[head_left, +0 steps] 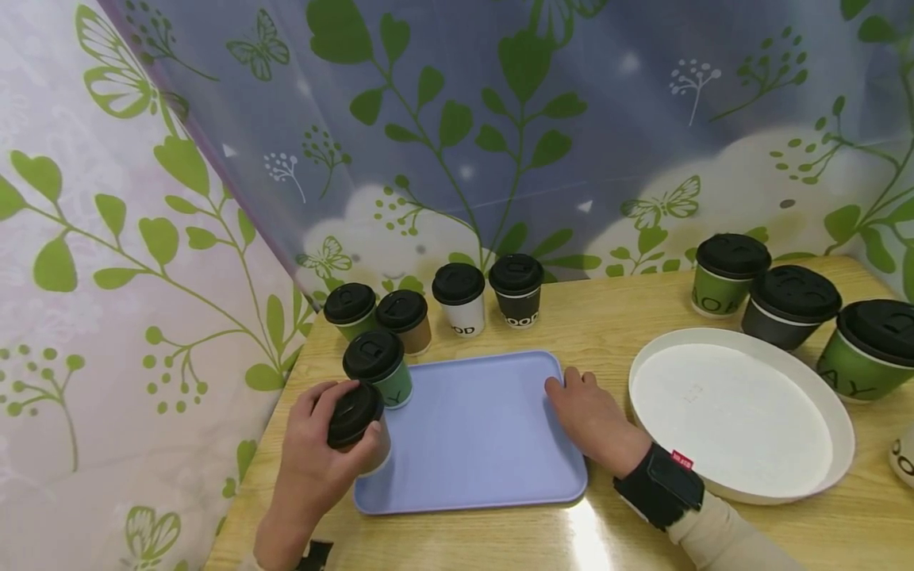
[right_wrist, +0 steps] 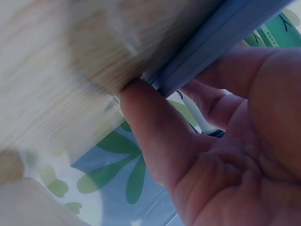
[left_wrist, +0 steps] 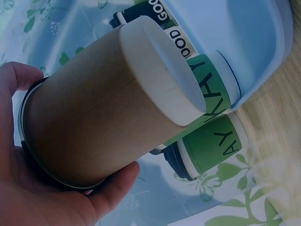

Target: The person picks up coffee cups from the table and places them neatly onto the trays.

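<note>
My left hand grips a brown paper coffee cup round its black lid, thumb on one side and fingers on the other. The cup is over the left side of a light blue rectangular tray; its pale base shows in the left wrist view. Just behind it, a green cup with a black lid stands at the tray's back left corner. At the tray's right edge, my right hand pinches the rim between thumb and fingers.
Behind the tray stand lidded cups: a green one, a brown one, a white one and a black one. A round white tray lies at right, with more lidded cups behind it. Patterned curtains border the table.
</note>
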Demonstrator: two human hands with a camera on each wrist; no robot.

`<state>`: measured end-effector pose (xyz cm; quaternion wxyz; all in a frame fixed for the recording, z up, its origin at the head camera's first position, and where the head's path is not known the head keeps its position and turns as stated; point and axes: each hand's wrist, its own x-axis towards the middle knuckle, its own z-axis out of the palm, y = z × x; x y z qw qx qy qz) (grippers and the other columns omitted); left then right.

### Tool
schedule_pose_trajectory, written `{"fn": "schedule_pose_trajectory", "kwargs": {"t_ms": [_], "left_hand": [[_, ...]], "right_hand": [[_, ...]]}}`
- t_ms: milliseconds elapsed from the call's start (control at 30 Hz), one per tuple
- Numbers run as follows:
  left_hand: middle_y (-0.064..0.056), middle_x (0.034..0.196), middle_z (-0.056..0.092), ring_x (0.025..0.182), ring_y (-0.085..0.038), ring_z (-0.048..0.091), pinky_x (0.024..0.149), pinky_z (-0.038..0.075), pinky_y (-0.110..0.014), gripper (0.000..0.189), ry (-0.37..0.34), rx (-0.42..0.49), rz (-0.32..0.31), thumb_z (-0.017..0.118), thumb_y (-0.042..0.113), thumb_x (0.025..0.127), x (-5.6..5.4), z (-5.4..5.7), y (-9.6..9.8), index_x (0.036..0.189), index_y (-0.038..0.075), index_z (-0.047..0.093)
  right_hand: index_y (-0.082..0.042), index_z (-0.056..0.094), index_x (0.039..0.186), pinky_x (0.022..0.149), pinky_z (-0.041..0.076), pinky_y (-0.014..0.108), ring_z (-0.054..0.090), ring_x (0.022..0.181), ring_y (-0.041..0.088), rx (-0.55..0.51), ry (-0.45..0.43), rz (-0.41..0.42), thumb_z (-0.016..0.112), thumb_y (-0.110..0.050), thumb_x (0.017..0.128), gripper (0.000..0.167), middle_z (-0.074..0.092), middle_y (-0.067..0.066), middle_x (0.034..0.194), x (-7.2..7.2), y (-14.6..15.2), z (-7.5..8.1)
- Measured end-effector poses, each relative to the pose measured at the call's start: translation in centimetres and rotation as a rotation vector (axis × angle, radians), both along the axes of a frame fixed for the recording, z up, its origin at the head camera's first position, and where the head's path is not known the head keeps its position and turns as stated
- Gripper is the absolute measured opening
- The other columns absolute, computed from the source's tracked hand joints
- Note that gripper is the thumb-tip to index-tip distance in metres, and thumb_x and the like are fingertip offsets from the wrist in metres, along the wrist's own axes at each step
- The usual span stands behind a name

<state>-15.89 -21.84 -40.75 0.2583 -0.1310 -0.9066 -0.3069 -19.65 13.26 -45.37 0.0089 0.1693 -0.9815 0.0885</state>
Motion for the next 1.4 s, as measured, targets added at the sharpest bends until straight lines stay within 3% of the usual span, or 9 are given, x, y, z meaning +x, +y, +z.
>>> {"fn": "schedule_pose_trajectory", "kwargs": {"t_ms": [400,867,1233,1400], "left_hand": [[-0.02,0.127,0.057,0.116,-0.037,0.054,0.09,0.048,-0.057,0.052,0.018,-0.016,-0.018,0.082,0.021,0.078,-0.07,-0.24,0.32,0.127,0.012,0.069],[-0.02,0.13,0.056,0.117,-0.037,0.054,0.09,0.051,-0.059,0.053,-0.017,-0.042,-0.009,0.082,0.024,0.08,0.06,-0.43,0.48,0.129,0.012,0.068],[-0.022,0.129,0.055,0.116,-0.04,0.055,0.09,0.05,-0.06,0.056,-0.059,-0.056,-0.007,0.085,0.024,0.079,0.08,-0.58,0.39,0.129,0.009,0.066],[-0.021,0.13,0.054,0.117,-0.039,0.056,0.092,0.051,-0.06,0.058,-0.13,-0.064,0.0,0.086,0.025,0.079,0.24,-0.59,0.41,0.131,0.01,0.064]], "right_hand": [[0.003,0.059,0.112,0.059,0.052,0.044,0.05,0.079,0.033,-0.006,0.018,0.005,0.056,0.006,0.101,0.012,0.052,0.022,0.094,0.11,0.0,0.19],[0.003,0.059,0.113,0.059,0.052,0.044,0.051,0.079,0.033,0.001,0.024,0.008,0.056,0.006,0.101,0.013,0.051,0.022,0.094,0.17,0.0,0.17],[0.005,0.059,0.115,0.061,0.053,0.044,0.051,0.081,0.033,0.013,0.0,-0.003,0.055,0.007,0.101,0.015,0.051,0.023,0.096,0.05,0.05,0.22],[0.004,0.058,0.113,0.059,0.052,0.044,0.05,0.08,0.033,0.0,0.01,0.003,0.055,0.006,0.101,0.013,0.05,0.022,0.095,0.06,0.06,0.09]]}}
